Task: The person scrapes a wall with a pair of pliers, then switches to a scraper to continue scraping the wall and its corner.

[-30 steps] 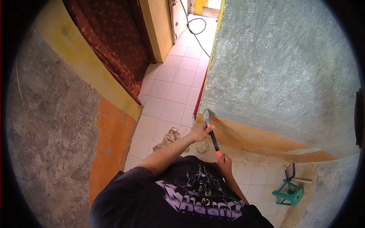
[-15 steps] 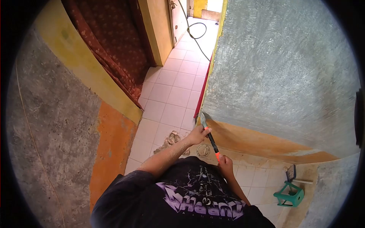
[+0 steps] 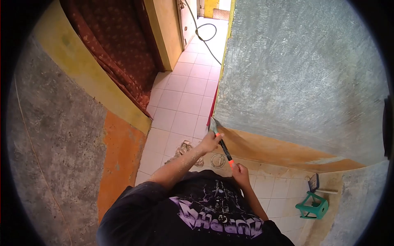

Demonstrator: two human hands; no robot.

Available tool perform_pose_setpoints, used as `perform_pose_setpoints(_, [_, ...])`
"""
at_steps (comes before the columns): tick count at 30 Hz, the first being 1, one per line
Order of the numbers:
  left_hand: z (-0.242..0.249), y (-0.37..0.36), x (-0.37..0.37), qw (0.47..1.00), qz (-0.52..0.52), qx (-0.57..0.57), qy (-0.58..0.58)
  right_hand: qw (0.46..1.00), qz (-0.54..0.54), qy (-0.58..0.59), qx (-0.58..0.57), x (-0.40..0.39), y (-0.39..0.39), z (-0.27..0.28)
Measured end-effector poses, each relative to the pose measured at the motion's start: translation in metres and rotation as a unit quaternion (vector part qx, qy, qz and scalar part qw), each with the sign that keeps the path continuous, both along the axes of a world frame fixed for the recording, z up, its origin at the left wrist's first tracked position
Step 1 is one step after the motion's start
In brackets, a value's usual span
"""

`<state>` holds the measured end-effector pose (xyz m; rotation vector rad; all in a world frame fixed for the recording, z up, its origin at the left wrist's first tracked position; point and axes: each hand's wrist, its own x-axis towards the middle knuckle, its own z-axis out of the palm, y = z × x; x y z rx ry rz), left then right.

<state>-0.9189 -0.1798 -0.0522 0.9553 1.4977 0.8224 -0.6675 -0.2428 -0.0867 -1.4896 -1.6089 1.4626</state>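
My left hand [image 3: 210,143] is closed round the upper part of a long bladed tool [image 3: 226,152], close behind its grey head. The handle is black with orange bands. Lower down, my right hand [image 3: 241,174] grips the handle's end. The tool slants up and left, and its head meets the lower left corner of the grey, roughly scored wall [image 3: 295,74]. Below the grey part, the wall has an orange band [image 3: 279,145]. Pale specks of dust cover my left forearm.
Crumpled brown cloth [image 3: 184,151] lies on the tiled floor [image 3: 180,123] beyond my left forearm. A round drain cover [image 3: 218,160] is set near the wall's foot. At right stands a green stool [image 3: 314,206]. A red curtain [image 3: 119,49] hangs in the left doorway; a dark hose [image 3: 207,35] loops ahead.
The tool's head has shifted slightly left, onto the wall's corner edge, both hands keeping their grip. The whole view has shifted a little.
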Motion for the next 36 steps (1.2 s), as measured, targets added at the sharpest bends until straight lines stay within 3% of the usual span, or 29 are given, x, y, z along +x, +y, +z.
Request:
perform_pose_setpoints(3, [0.001,-0.009,0.02,0.998,-0.047,0.031,0.006,0.998,0.04,0.008,-0.044,0.025,-0.005,0.009])
perform_pose_setpoints(6, [0.013,-0.011,0.039,0.98,-0.026,0.074,-0.183,0.985,0.044,0.086,-0.145,0.029,-0.004,-0.003])
perform_pose_setpoints(9, [0.021,-0.002,0.043,0.954,0.087,0.116,-0.264,0.97,0.055,0.139,-0.19,0.0,0.004,-0.017])
perform_pose_setpoints(12, [0.024,0.002,0.037,0.944,0.076,0.122,-0.297,0.955,0.032,0.194,-0.224,-0.027,0.009,-0.03])
perform_pose_setpoints(17, [-0.011,0.0,0.046,0.962,0.022,0.096,-0.254,0.943,-0.044,0.199,-0.264,-0.033,-0.021,-0.065])
perform_pose_setpoints(21, [0.011,0.006,0.058,0.962,0.034,0.154,-0.225,0.967,-0.045,0.21,-0.133,-0.045,-0.016,-0.067])
perform_pose_setpoints(26, [-0.017,0.006,0.054,0.972,0.011,0.123,-0.199,0.975,-0.073,0.165,-0.126,-0.048,-0.028,-0.076])
perform_pose_setpoints(30, [0.01,0.008,0.057,0.972,0.001,0.167,-0.168,0.963,-0.096,0.225,-0.112,-0.056,-0.023,-0.063])
perform_pose_setpoints(33, [0.003,0.01,0.053,0.975,0.006,0.167,-0.147,0.961,-0.109,0.215,-0.134,-0.055,-0.022,-0.042])
perform_pose_setpoints(36, [-0.008,0.001,0.044,0.982,0.041,0.104,-0.154,0.983,-0.095,0.102,-0.121,-0.052,-0.029,-0.052])
